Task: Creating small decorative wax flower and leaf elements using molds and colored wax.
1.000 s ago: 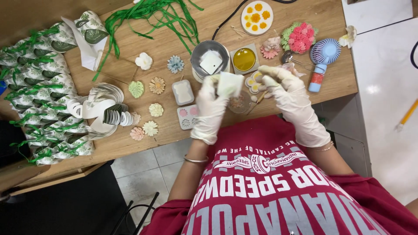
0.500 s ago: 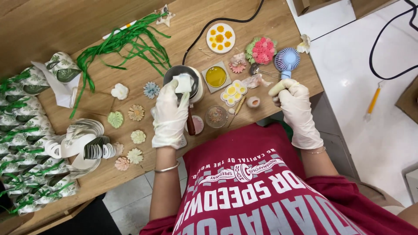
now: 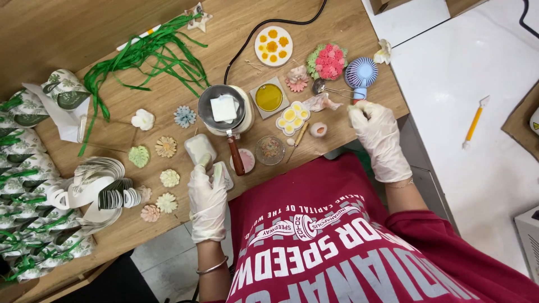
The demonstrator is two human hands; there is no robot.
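My left hand (image 3: 206, 197) rested at the near edge of the table (image 3: 168, 67), its gloved fingers (image 3: 218, 174) lying flat and loosely open on a small pale mould (image 3: 223, 175), gripping nothing. Just beyond stood the melting pot (image 3: 224, 109) with a white wax block inside. Farther right, my right hand (image 3: 377, 130) curled around the handle of the blue handheld fan (image 3: 360, 74).

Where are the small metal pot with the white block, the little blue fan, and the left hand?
small metal pot (image 3: 209, 112): head view, on its bare left rim.
little blue fan (image 3: 361, 73): head view, on the round grille.
left hand (image 3: 206, 196): head view, on the gloved back.
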